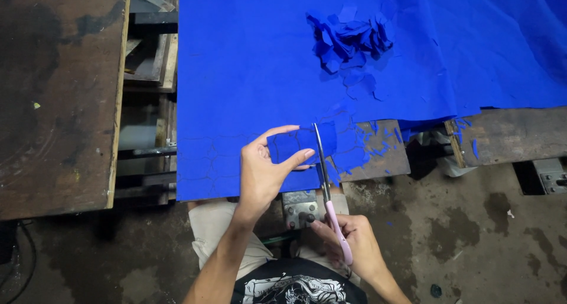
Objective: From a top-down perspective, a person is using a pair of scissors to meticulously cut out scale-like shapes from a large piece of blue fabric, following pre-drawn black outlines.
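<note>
A small blue piece (295,143) is pinched in the left hand (263,171), thumb on top and fingers beneath, just above the near edge of the blue sheet (248,62). The piece is held over the sheet, close to the person's lap.

The scissors (326,186) are gripped in the right hand (349,240), the fingers closed around the pink handles. The dark blades are pointed away from the body and are set into the right side of the piece, with the tips seen just past its far edge. Whether the blades are fully closed cannot be told.

The sheet is spread over a worn bench (508,135), and faint outlines are marked along its near part. A pile of cut pieces (348,38) is found on the sheet, well apart from the hands. Small scraps (369,140) are scattered along the ragged near edge to the right of the scissors. A dark wooden table (53,91) is noted to the left, and a stained concrete floor (472,239) below.
</note>
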